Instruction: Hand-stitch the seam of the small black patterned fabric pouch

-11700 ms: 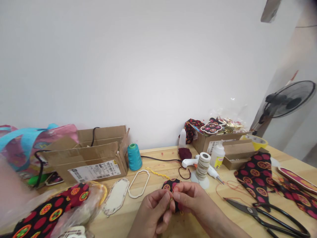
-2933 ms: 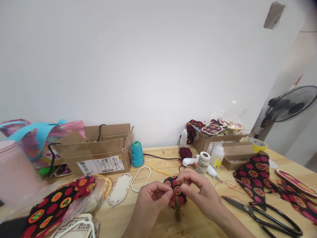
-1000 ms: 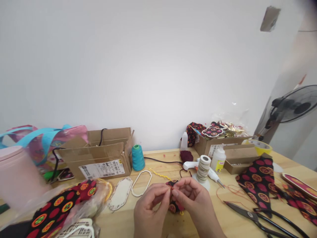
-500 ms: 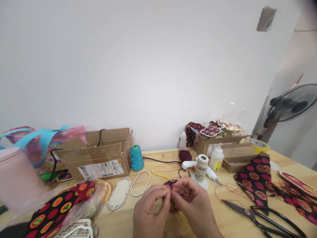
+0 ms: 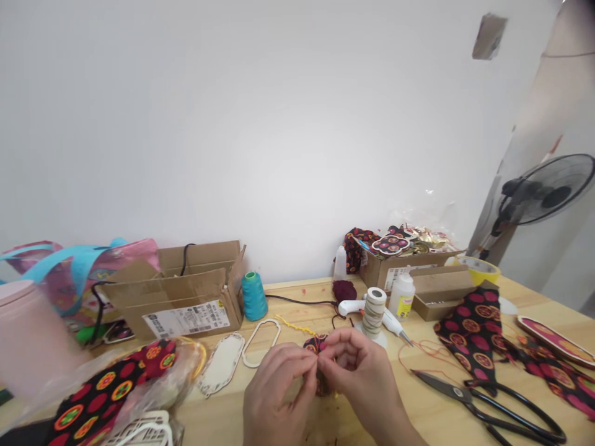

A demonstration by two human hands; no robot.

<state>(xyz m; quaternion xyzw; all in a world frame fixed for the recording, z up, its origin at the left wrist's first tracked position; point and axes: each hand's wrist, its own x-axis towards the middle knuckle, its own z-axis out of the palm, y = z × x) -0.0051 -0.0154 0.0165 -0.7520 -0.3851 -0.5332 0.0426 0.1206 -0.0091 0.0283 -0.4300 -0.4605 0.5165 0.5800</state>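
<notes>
My left hand (image 5: pixel 275 390) and my right hand (image 5: pixel 357 375) meet low in the middle, over the wooden table (image 5: pixel 432 415). Both are closed in a pinch on a small black fabric piece with red and orange circles (image 5: pixel 314 345). Only the top of that piece shows above my fingers; the rest is hidden behind them. A bit of yellow cord (image 5: pixel 294 325) lies just beyond it.
Black scissors (image 5: pixel 488 402) lie at the right near patterned fabric (image 5: pixel 478 328). A white glue gun (image 5: pixel 372 310), tape spool (image 5: pixel 373 306), glue bottle (image 5: pixel 402 295) and teal thread cone (image 5: pixel 253 296) stand behind. Cardboard boxes (image 5: pixel 181 303), oval frames (image 5: pixel 260 334), a fan (image 5: pixel 539 192).
My hands have stayed pinched on the fabric piece, turning it and covering more of it than 2.9 s ago. The view has shifted slightly to the right.
</notes>
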